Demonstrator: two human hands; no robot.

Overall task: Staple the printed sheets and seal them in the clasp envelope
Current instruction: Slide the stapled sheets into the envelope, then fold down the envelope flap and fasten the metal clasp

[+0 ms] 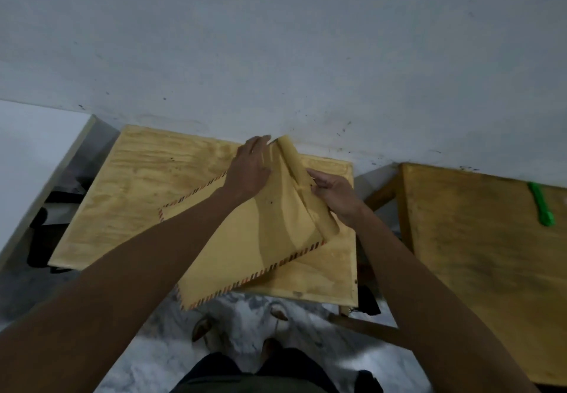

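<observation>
We judge the sealing step underway: our left hand (250, 165) presses flat-fingered on the clasp envelope (245, 239) while our right hand (334, 194) pinches its flap (302, 177), which next needs folding down onto the clasp.

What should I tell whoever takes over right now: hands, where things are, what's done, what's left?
Left hand: flat, pressing the envelope near its flap end.
Right hand: fingers on the flap, folding it over.
Envelope lies on the left table, one corner overhanging the near edge. Green stapler sits on the right table.
Done: no sheets are visible outside, so they're probably stapled and inside.
Left: press the flap flat and fasten it.
</observation>
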